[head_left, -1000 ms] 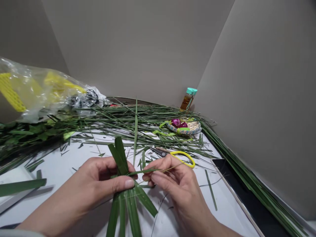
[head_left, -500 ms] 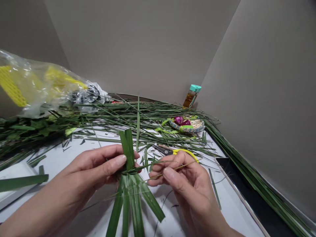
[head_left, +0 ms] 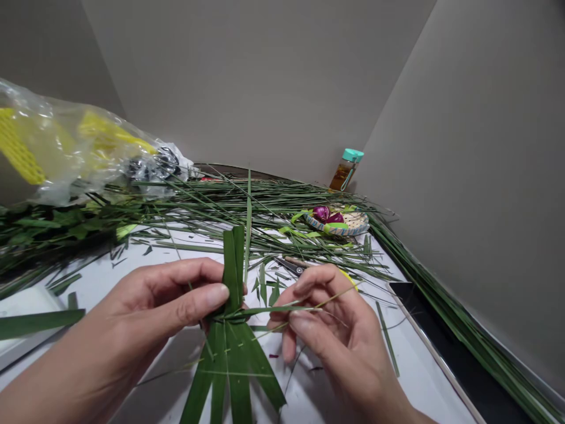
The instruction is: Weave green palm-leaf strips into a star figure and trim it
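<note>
My left hand (head_left: 168, 300) pinches a bundle of broad green leaf strips (head_left: 232, 359) at its waist, thumb on top. The strips fan out toward me below the pinch, and two stubs stick up above it. My right hand (head_left: 326, 318) holds a thin green strand (head_left: 282, 307) that wraps around the bundle's waist and runs off to the right between thumb and fingers. Both hands hover just above the white table (head_left: 110, 277).
Yellow-handled scissors (head_left: 293, 266) lie behind my right hand. Long grass blades (head_left: 265, 203) cover the table's far side and right edge. A small woven dish with purple pieces (head_left: 338, 221), a teal-capped bottle (head_left: 346, 169), a plastic bag with yellow items (head_left: 66, 153), a dark tray (head_left: 441, 347).
The bundle has turned more upright and fanned wider. My right hand has drawn the thin strand tighter and shifted slightly right, now covering the scissors' yellow handle.
</note>
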The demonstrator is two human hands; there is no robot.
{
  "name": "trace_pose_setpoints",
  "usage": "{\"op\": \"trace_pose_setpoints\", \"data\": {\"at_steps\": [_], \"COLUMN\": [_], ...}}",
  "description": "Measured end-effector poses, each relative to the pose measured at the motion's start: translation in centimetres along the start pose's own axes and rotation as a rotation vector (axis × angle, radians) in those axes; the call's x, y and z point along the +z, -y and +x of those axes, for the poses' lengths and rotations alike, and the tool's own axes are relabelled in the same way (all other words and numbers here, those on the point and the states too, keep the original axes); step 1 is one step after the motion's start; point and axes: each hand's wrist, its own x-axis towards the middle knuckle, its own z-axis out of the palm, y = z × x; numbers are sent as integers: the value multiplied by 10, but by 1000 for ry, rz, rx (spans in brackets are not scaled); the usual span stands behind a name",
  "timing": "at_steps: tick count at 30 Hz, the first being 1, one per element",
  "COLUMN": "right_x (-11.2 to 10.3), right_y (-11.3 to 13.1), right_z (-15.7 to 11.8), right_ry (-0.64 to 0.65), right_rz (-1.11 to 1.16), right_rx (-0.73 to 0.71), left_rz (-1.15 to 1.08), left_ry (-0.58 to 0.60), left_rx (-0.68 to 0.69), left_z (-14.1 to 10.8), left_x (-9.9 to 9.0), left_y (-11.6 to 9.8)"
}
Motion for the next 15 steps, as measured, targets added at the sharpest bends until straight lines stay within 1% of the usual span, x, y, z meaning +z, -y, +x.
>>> {"op": "trace_pose_setpoints", "data": {"at_steps": [2,3,6,11,15], "right_x": [-1,-1,-1,-2,-3], "right_y": [-2,-2,0,11,14], "right_z": [1,2,6,11,12], "right_ry": [1,2,18,-33,-52], "right_rz": [10,29,98,245,241], "right_rx": [-16,-24,-1,19,-16], "left_rz": [-61,-69,-23,15,-3], "left_ry": [0,20,91,103,127], "left_rx": [-14,-13,8,26,49], "left_z": [-1,-2,-2,3,5], "left_x": [3,4,8,7,7], "left_y": [-3,-4,-8,-7,-10]}}
